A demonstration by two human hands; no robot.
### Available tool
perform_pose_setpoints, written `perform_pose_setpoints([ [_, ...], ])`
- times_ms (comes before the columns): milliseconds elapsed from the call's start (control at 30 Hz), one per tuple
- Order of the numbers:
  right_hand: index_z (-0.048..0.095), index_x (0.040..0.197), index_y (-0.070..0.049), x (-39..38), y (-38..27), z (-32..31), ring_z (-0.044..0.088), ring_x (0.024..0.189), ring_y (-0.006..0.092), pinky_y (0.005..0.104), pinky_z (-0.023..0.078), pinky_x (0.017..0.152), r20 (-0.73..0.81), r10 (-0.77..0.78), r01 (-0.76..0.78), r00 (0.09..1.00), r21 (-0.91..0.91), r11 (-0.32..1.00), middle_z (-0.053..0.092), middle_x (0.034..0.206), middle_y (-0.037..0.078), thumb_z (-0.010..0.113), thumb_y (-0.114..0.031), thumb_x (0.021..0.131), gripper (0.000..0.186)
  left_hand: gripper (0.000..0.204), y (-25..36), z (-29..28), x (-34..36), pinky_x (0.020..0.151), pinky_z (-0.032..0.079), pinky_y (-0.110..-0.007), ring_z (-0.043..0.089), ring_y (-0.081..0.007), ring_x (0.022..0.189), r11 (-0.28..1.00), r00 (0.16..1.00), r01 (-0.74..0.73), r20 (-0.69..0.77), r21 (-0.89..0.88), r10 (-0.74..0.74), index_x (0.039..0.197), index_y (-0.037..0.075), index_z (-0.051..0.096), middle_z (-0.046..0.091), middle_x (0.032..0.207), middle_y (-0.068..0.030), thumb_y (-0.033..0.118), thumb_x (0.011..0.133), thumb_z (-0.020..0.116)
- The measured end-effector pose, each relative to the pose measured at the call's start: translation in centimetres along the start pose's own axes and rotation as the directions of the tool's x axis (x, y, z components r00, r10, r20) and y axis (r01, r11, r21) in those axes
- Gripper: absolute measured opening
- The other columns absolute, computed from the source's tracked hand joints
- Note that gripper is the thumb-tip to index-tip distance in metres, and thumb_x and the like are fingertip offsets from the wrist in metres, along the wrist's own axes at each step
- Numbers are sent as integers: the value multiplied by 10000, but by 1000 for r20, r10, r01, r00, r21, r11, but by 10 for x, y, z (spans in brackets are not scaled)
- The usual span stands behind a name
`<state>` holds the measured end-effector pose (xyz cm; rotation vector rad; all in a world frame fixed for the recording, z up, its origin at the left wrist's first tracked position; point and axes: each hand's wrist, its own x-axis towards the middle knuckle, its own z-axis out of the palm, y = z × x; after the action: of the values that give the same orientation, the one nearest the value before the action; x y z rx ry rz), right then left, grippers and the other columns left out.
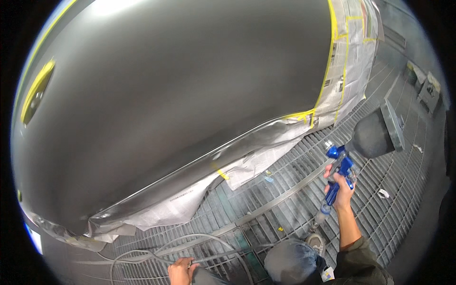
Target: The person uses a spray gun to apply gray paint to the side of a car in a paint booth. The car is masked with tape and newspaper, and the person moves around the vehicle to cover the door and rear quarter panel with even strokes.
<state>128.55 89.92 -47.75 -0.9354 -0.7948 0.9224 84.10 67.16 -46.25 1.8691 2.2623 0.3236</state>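
Observation:
In my right hand (pixel 344 194) is a blue spray gun (pixel 347 165), with my fingers wrapped round its handle. A large grey paint cup (pixel 373 135) is joined to the gun, and the silver nozzle points to the upper left, toward a car panel (pixel 185 95). The gun stands apart from the panel. My left hand (pixel 179 272) is closed round a grey air hose (pixel 213 258) at the lower edge. The panel has a smooth dark grey coat, with a bright reflection at its top.
Newspaper masking (pixel 349 61) with yellow tape borders the panel on the right, and paper (pixel 173 206) hangs below its sill. Yellow tape edges a door handle recess (pixel 38 92) at left. Hose loops lie on the metal floor grating (pixel 304 190). A box (pixel 429 92) stands at far right.

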Motion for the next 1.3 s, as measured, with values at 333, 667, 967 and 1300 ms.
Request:
perform_pose_setpoints([
  [333, 581, 1140, 28, 74, 11, -45, 690, 930, 250, 258, 559, 522, 278, 320, -395, 906, 276, 876, 645, 1048, 132, 556, -258, 916, 364, 282, 5, 28, 27, 674, 543, -372, 710, -340, 765, 962, 946, 269, -198, 41, -256, 948, -14, 732, 704, 855, -225, 77, 702, 833],
  [667, 576, 1136, 26, 78, 56, -83, 649, 865, 191, 254, 541, 478, 306, 414, -485, 857, 212, 848, 629, 983, 128, 572, -327, 907, 421, 260, 22, 53, 17, 682, 542, -359, 720, -309, 757, 932, 939, 343, -69, 115, -337, 956, 8, 733, 711, 822, -190, 84, 722, 817],
  [967, 590, 1155, 32, 77, 56, -103, 672, 900, 229, 286, 579, 522, 323, 438, -533, 839, 332, 778, 650, 1020, 148, 556, -170, 920, 312, 233, 25, 65, 15, 640, 525, -380, 707, -319, 699, 917, 931, 362, -23, 171, -363, 924, -18, 731, 697, 751, -203, 99, 736, 807],
  [1300, 637, 1100, 27, 100, 54, -79, 678, 842, 195, 276, 552, 496, 264, 496, -545, 827, 162, 823, 680, 948, 136, 527, -261, 917, 359, 268, 20, 66, 7, 644, 525, -379, 697, -348, 707, 931, 957, 284, -127, 231, -261, 961, 15, 740, 690, 783, -219, 134, 732, 814],
])
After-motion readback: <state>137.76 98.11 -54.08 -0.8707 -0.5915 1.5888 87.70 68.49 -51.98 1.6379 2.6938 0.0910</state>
